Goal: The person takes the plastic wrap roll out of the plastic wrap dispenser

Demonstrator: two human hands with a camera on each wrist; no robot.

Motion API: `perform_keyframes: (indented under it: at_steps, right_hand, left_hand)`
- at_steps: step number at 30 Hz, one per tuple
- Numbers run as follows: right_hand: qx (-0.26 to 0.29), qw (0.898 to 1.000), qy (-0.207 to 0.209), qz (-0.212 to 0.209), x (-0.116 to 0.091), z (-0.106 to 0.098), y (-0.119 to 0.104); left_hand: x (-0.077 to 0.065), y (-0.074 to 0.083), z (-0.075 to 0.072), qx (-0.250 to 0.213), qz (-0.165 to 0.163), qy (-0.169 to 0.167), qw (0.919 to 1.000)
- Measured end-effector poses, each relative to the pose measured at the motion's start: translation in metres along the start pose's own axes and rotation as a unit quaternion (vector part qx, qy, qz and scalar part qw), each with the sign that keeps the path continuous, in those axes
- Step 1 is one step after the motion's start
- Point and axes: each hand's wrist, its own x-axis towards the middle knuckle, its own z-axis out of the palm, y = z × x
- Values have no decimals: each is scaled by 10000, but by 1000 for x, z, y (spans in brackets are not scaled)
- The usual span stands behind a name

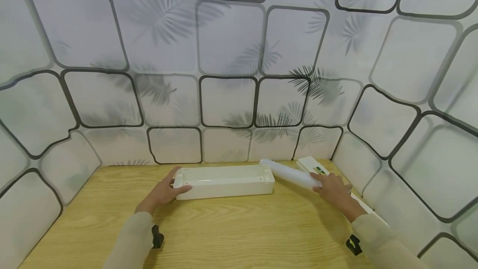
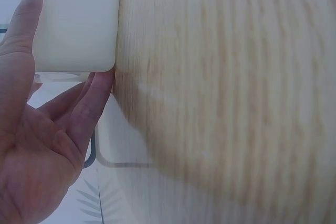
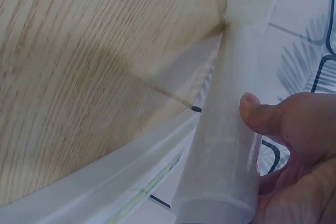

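Note:
A long white open-topped plastic box (image 1: 224,190) sits on the wooden table, its hollow inside facing up. My left hand (image 1: 164,190) grips its left end, thumb along the front wall and fingers round the end; the left wrist view shows the fingertips low at the box's corner (image 2: 79,35). In my right hand (image 1: 333,188) is a whitish roll of plastic wrap (image 1: 289,173), pinched near its near end. The right wrist view has the thumb lying on the roll (image 3: 223,129). The roll's far end overlaps the box's right end in the head view.
A long white piece with a green label (image 1: 310,163) lies at the table's right side, partly hidden under my right hand and forearm. Patterned walls (image 1: 231,103) stand close behind the table (image 1: 239,231) and at both sides.

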Motion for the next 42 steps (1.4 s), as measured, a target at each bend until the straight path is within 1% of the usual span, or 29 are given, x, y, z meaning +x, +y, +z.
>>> perform_keyframes:
  at_steps: [5,8,11,15,20,23,27,32,39,42]
  right_hand:
    - [19,9997,-224,45,1,-3,-4]
    - [-3,9989,-467,44,1,-7,-8]
    - [-118,9979,-631,-119,0,-8,-11]
    - [-259,9957,-836,-287,0,-4,-10]
    - [-250,9935,-1089,-229,1,2,-10]
    - [-233,9925,-1177,-232,0,3,-11]
    - [-173,9914,-1247,-347,-3,5,-11]
    - [-13,9912,-1234,-470,-7,8,-7]
    - [190,9904,-1336,-302,-7,12,-5]
    - [192,9905,-1326,-300,-7,13,-5]
  left_hand:
    - [0,-1,0,10,-36,23,10000]
    - [-2,-1,-1,16,-52,38,10000]
    - [-2,-2,-2,9,-59,33,10000]
    - [-2,-3,-1,4,-58,21,10000]
    - [-3,-4,-1,19,-32,61,10000]
    - [-4,-4,-2,22,-34,77,10000]
    - [-5,-4,-1,3,-20,63,10000]
    - [-6,-3,1,-11,-32,46,10000]
    - [-7,0,2,-16,-38,99,9999]
    - [-6,-1,2,5,-44,97,9999]
